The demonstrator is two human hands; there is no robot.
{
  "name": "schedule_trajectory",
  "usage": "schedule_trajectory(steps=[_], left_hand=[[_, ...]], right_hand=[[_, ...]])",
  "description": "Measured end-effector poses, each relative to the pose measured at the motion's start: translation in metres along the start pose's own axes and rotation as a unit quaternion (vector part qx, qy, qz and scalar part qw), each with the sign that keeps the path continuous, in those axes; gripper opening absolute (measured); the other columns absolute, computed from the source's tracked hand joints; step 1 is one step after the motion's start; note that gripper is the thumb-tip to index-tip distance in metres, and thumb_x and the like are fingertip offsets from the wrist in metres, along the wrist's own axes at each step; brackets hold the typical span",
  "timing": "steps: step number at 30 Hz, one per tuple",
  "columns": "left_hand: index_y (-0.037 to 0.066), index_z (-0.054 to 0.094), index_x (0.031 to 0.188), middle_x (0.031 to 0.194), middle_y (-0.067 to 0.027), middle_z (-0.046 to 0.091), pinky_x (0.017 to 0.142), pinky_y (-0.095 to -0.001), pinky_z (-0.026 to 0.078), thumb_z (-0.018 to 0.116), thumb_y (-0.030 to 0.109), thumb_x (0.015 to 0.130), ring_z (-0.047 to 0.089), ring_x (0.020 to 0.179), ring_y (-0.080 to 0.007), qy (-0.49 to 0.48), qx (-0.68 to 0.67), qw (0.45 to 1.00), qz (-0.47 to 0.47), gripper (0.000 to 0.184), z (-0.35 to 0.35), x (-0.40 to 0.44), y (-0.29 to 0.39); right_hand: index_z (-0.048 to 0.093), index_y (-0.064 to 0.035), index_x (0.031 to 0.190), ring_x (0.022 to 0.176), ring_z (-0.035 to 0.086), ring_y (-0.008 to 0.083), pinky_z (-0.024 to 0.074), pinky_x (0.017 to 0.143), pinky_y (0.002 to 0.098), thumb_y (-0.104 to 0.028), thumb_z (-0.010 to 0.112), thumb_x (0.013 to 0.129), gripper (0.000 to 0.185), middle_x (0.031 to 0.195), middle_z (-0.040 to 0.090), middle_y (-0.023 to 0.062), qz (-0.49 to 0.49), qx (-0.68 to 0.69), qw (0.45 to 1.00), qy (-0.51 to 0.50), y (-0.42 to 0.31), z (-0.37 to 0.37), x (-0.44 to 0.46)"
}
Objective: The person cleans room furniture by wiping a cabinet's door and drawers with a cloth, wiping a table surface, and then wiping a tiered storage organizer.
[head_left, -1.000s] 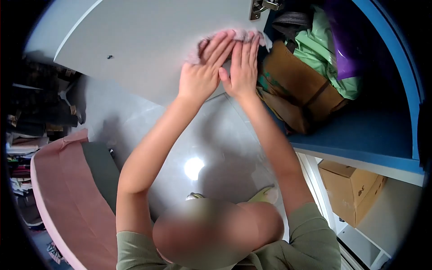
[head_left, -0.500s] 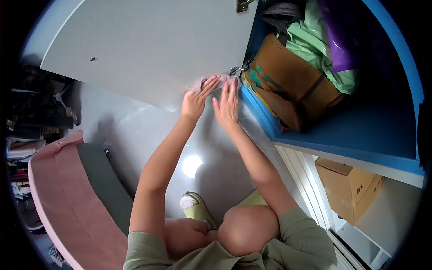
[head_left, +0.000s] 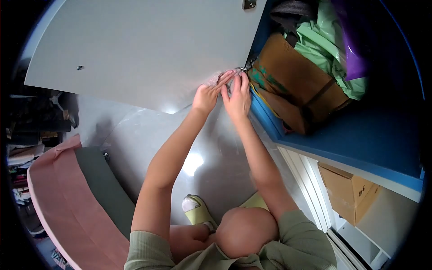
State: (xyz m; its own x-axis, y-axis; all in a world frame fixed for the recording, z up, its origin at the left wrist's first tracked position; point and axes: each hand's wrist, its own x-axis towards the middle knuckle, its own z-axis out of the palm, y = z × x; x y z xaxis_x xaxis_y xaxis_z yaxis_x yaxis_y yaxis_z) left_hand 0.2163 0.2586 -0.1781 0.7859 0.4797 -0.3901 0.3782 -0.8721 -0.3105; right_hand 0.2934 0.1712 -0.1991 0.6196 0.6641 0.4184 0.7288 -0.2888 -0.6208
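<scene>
A pale pink cloth [head_left: 213,80] is bunched against the lower edge of the white cabinet door [head_left: 148,49], close to a metal hinge [head_left: 243,69]. My left hand [head_left: 209,95] presses on the cloth with its fingers together, pointing toward the hinge. Beside it, my right hand [head_left: 238,99] has its fingers bent round the cloth's end at the hinge, the fingertips close to those of the left. Part of the cloth is hidden under the fingers.
Right of my hands, the blue cabinet shelf [head_left: 369,139] holds a brown bag [head_left: 292,67], green plastic [head_left: 324,45] and purple plastic [head_left: 351,40]. Below is a cardboard box [head_left: 344,191]. At left stands a pink and grey padded piece [head_left: 67,193]. My slippered foot [head_left: 195,210] rests on glossy floor.
Both hands have slid with the cloth to the right along the door's edge, nearer the hinge. The right fingers have bent more. The view has shifted slightly.
</scene>
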Motion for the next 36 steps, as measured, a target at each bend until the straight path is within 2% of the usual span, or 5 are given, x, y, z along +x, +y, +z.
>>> schedule_trajectory(steps=[5,17,19,21,36], left_hand=[[0.013,0.004,0.147,0.154,0.0062,0.001,0.114,-0.0285,0.002,0.036,0.022,0.090,0.002,0.141,-0.0084,0.222,0.265,0.938,-0.033,0.066,0.008,-0.008,0.008],[0.016,0.003,0.148,0.153,0.0095,0.003,0.113,-0.0258,0.007,0.032,0.023,0.091,0.004,0.139,-0.0030,0.224,0.272,0.935,-0.046,0.064,0.043,-0.026,-0.010],[0.017,0.005,0.148,0.153,0.0096,0.005,0.113,-0.0261,0.009,0.033,0.023,0.090,0.006,0.139,-0.0030,0.002,0.072,0.997,-0.033,0.065,0.053,-0.027,-0.018],[0.019,0.007,0.148,0.153,0.0097,0.008,0.112,-0.0260,0.015,0.036,0.023,0.087,0.011,0.138,-0.0027,0.245,0.231,0.939,-0.069,0.067,0.067,-0.047,-0.023],[0.015,0.012,0.147,0.153,0.0068,0.008,0.114,-0.0277,0.008,0.042,0.023,0.085,0.006,0.140,-0.0074,0.163,0.319,0.934,-0.005,0.069,0.142,-0.102,-0.074]], right_hand=[[0.038,0.0046,0.124,0.111,0.046,0.0396,0.0415,0.091,0.0430,-0.024,0.062,0.078,0.058,0.131,0.036,0.0204,0.037,0.071,0.997,0.006,-0.009,-0.001,0.000],[0.021,0.0057,0.137,0.126,0.029,0.0478,0.0296,0.103,0.0443,-0.021,0.059,0.084,0.071,0.140,0.014,0.0301,0.030,0.153,0.988,0.001,-0.029,0.033,-0.035],[0.020,0.0063,0.138,0.130,0.024,0.0461,0.0270,0.105,0.0439,-0.027,0.057,0.085,0.073,0.144,0.008,0.0302,0.062,0.189,0.979,-0.032,-0.041,0.039,-0.042],[0.017,0.0065,0.139,0.132,0.021,0.0453,0.0253,0.107,0.0430,-0.031,0.056,0.086,0.075,0.146,0.007,0.0306,0.063,0.189,0.978,-0.065,-0.050,0.044,-0.051],[-0.007,0.0023,0.142,0.137,-0.006,0.0426,0.0118,0.111,0.0461,-0.052,0.050,0.086,0.097,0.145,-0.010,0.0324,0.098,0.374,0.890,-0.242,-0.095,0.074,-0.096]])
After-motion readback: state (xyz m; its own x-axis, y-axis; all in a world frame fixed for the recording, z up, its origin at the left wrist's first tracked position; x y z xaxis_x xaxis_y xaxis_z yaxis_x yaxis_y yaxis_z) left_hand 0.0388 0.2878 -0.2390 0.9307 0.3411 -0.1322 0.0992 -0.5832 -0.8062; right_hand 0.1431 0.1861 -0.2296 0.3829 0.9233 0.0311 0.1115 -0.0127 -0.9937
